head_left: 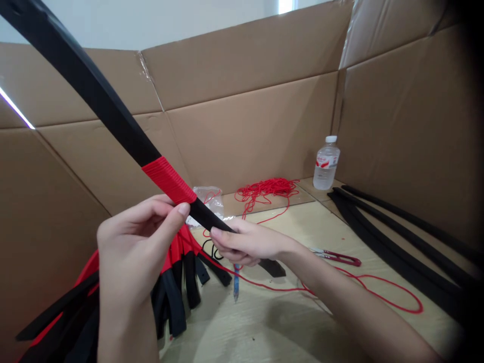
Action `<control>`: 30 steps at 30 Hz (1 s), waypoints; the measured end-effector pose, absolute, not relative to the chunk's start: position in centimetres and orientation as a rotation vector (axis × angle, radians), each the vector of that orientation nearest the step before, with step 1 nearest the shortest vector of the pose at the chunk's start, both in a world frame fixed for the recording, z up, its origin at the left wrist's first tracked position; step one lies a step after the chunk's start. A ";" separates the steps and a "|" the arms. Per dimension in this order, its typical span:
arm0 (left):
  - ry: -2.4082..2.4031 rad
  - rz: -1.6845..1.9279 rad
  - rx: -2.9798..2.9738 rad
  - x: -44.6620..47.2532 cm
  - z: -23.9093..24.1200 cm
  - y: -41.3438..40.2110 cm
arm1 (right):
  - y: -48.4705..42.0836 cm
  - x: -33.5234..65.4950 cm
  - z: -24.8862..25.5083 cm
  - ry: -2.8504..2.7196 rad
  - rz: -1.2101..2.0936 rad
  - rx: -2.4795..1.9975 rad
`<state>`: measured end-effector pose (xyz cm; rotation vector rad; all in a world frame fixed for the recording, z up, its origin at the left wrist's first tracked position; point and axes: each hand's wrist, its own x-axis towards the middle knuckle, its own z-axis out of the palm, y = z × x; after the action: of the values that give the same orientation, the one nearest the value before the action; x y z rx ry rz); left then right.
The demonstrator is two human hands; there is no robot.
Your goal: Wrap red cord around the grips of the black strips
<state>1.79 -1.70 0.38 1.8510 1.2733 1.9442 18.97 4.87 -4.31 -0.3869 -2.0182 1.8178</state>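
Observation:
A long, slightly curved black bar (108, 103) slants from the upper left down to the table's middle. Tight turns of red cord (169, 179) wrap a section of it. My left hand (141, 237) pinches the bar at the lower end of this wrapping, thumb on top. Closer to the bar's squared end, my right hand (245, 242) is closed around it, thumb along its upper face. A loose length of red cord (272, 289) runs below my right hand and forearm and forms a loop on the right.
Several black bars with red wrapping (176, 302) lie bunched at lower left. Dark bars (389, 257) lie at right. A red cord heap (270, 189), plastic bag (207, 199) and water bottle (327, 164) stand by the cardboard wall (249, 131). Red-handled snips (342, 258) and a blue pen (236, 282) lie on the table.

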 end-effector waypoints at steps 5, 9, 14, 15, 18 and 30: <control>1.371 2.000 1.955 1.7 0.1 -1.6 | 4.5 19.1 -3.6 -2.137 1.686 -0.461; 1.456 2.055 1.958 1.8 -0.2 -1.2 | 3.9 18.6 -3.6 -2.091 1.160 -0.651; 1.444 2.073 1.898 1.6 -0.4 -0.7 | 3.8 17.9 -4.4 -2.022 0.289 -0.963; 1.446 2.063 1.896 1.5 -0.4 -0.7 | 3.9 17.8 -4.5 -2.020 0.129 -0.990; 1.415 2.053 1.888 1.4 -0.2 -0.7 | 4.0 17.6 -5.0 -2.030 -0.116 -1.006; 1.409 1.945 1.867 1.7 0.0 -1.0 | 3.9 17.5 -4.8 -2.037 0.066 -1.101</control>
<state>1.70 -1.02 0.04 1.8673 1.4086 1.9449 17.50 3.92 -4.77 -1.1006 -2.0371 0.0658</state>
